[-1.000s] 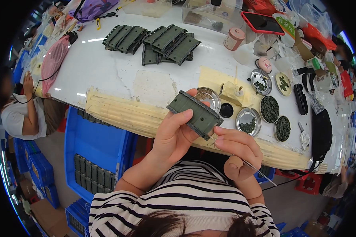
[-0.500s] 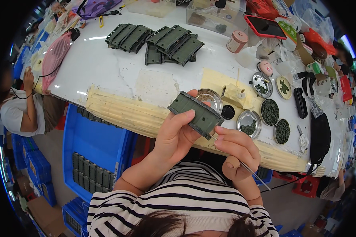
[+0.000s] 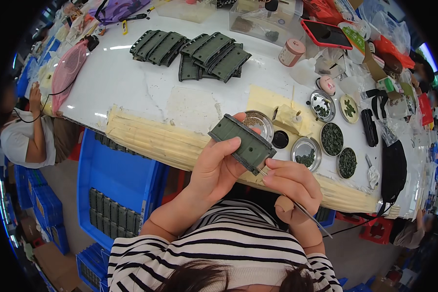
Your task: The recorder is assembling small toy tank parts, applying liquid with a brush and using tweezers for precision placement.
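My left hand [image 3: 214,168] is closed around a dark green curved panel [image 3: 242,142] with raised ridged edges and small holes, thumb on its face. It is held tilted above the table's front edge. In my right hand [image 3: 294,185] are metal tweezers [image 3: 309,215], their tips at the panel's lower right corner and their back end pointing down to the right. A tan wrap covers one of the right fingers. Whether the tips grip a small piece is too small to tell. Close beyond the panel stands a round metal dish [image 3: 263,122] with fine grains.
Round tins of dark green bits [image 3: 332,138] and a metal dish [image 3: 306,153] lie to the right, near a yellow-wrapped block [image 3: 292,119]. Stacked green panels [image 3: 214,53] are at the back. A blue crate [image 3: 117,170] with more panels is lower left. Another person [image 3: 31,131] sits at left.
My right hand and the tweezers have shifted and turned slightly, and the tweezers show wider now. The panel has moved a little to the right in my left hand.
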Demonstrator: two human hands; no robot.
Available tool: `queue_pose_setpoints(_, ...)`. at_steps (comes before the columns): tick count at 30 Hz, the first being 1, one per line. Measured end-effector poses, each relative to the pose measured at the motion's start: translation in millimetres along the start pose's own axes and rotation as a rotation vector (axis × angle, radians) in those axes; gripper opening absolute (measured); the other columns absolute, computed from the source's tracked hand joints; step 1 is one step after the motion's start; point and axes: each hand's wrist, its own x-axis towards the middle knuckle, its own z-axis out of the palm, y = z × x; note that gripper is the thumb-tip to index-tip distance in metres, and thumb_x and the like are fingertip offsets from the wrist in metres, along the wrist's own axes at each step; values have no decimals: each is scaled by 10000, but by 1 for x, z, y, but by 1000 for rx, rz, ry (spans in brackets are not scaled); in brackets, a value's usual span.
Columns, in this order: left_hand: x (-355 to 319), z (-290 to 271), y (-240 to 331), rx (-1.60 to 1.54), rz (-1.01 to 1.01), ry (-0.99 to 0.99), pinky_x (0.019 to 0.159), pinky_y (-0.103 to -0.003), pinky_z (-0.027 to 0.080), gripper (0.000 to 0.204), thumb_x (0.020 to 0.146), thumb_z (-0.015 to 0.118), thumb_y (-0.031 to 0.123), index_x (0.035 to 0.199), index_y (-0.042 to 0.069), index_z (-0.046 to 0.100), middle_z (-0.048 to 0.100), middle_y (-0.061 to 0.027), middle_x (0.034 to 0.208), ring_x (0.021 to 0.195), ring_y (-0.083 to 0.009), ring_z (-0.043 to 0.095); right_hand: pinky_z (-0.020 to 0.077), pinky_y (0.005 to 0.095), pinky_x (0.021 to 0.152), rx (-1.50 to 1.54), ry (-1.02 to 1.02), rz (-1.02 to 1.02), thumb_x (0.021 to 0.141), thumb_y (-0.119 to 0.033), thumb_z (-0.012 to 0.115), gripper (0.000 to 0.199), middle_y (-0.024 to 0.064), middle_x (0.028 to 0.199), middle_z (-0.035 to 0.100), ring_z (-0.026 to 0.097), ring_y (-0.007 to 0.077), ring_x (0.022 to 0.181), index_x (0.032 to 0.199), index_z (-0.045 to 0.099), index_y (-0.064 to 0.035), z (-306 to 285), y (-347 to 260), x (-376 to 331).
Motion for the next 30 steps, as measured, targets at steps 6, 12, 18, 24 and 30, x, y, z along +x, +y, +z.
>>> queue_pose_setpoints(6,-1,0,-1,6,1,2,963,-407,499,505,929,482,151,1406,62,341,546,-171,1254,1129,-260,582,558,326,708,-100,-5,-73,760,-318,711,374,100,888,656,670,279,931,970,684,-10,0,-1,3)
queue_pose_setpoints(12,0,0,-1,-2,-18,2,943,-397,516,504,932,474,153,1409,60,342,559,-164,1245,1116,-251,593,576,306,666,-272,11,-200,786,-345,688,359,86,885,652,675,266,897,942,688,-22,1,-3,5)
queue_pose_setpoints(18,3,5,0,-36,-50,-2,969,-379,507,527,963,500,252,1420,52,330,540,-171,1271,1132,-242,583,577,331,703,-130,116,-197,835,-342,657,345,91,890,630,671,277,873,942,672,-15,-6,-6,-4)
queue_pose_setpoints(24,7,-9,5,-638,-182,-162,874,-279,572,707,844,625,507,1311,13,432,524,-161,1199,1069,-217,604,560,346,672,-80,314,-123,948,-294,556,249,99,864,621,656,274,788,992,605,-53,-13,-9,-11)
queue_pose_setpoints(30,21,4,13,-799,-325,-161,829,-258,592,629,775,717,466,1103,-42,546,536,-125,1084,933,-212,638,508,335,603,-104,262,-129,999,-465,369,489,133,721,637,640,261,656,1159,571,-50,-3,-7,-14)
